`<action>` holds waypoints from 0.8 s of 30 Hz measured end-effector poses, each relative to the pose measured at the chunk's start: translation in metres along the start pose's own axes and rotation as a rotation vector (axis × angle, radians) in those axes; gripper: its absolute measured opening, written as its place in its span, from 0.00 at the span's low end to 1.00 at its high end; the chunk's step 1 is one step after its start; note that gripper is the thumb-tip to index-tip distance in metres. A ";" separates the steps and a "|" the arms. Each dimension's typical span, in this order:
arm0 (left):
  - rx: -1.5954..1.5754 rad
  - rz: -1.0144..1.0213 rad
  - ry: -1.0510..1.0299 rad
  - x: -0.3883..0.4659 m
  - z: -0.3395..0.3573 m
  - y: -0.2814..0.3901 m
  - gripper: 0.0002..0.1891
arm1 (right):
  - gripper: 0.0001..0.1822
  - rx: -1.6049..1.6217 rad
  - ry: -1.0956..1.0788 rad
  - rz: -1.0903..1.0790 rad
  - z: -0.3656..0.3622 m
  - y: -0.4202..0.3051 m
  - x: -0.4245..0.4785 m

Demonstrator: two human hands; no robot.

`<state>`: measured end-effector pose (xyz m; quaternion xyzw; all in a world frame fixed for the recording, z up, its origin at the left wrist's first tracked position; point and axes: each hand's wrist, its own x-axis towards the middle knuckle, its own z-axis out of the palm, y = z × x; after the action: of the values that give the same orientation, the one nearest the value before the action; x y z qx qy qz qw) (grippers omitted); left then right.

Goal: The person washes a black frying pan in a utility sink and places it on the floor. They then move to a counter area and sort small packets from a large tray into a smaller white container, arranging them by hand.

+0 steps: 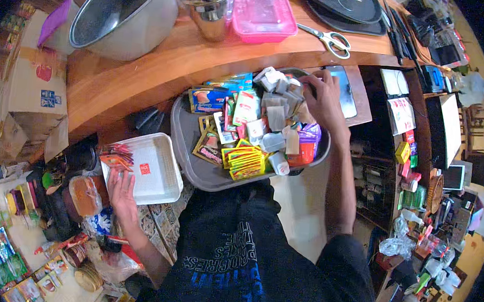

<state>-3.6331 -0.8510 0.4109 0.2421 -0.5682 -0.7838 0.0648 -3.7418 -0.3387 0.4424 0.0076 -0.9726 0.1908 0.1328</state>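
A grey plastic tub [181,158] lies in front of me, filled with white and grey paper-wrapped packets [276,117], yellow sachets [245,160], blue sachets [207,99] and brown sachets [208,146]. My right hand [326,96] reaches over the tub's far right edge, by the wrapped packets; whether its curled fingers hold anything is unclear. To the left stands a white rectangular tray [161,161] with red sachets [117,156] at its left end. My left hand [122,188] rests at the tray's near left edge, just below those sachets, fingers slightly apart.
On the wooden counter [181,53] stand a large metal pot [128,20], a steel shaker [210,14], a pink lidded container [263,10], scissors [331,40] and black trays [349,7]. A phone [345,91] lies beyond my right hand. Cardboard boxes [38,85] stand left; cluttered shelves flank me.
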 end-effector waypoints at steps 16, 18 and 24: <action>0.042 0.016 0.074 0.001 -0.009 -0.004 0.25 | 0.16 0.051 -0.255 -0.297 0.033 0.054 0.034; 0.054 0.034 0.081 -0.005 -0.012 -0.001 0.25 | 0.15 0.108 -0.285 -0.222 0.038 0.046 0.040; 0.067 0.026 0.031 -0.001 -0.006 -0.003 0.25 | 0.14 0.156 -0.180 -0.135 0.044 0.052 0.038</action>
<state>-3.6292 -0.8547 0.4074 0.2488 -0.5963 -0.7595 0.0758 -3.7934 -0.3052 0.3942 0.1003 -0.9601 0.2549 0.0567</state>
